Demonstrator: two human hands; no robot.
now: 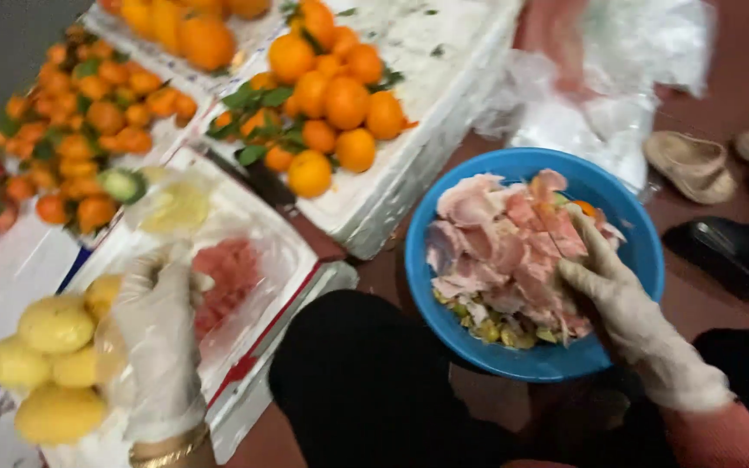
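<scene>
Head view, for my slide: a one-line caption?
Gloved right hand presses peels in blue bowl; left hand beside yellow fruit.

Reddish-brown floor (704,303) carries white foam boxes (409,165) of fruit, a blue bowl (635,251), shoes (691,165) and plastic bags (600,104)

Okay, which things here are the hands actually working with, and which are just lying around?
In hand:
- right gloved hand in pink fruit peels
- round blue plastic bowl
- left gloved hand beside yellow lemons

Lying about:
- leafy oranges on white foam box
- beige shoes
- clear plastic bags
</scene>
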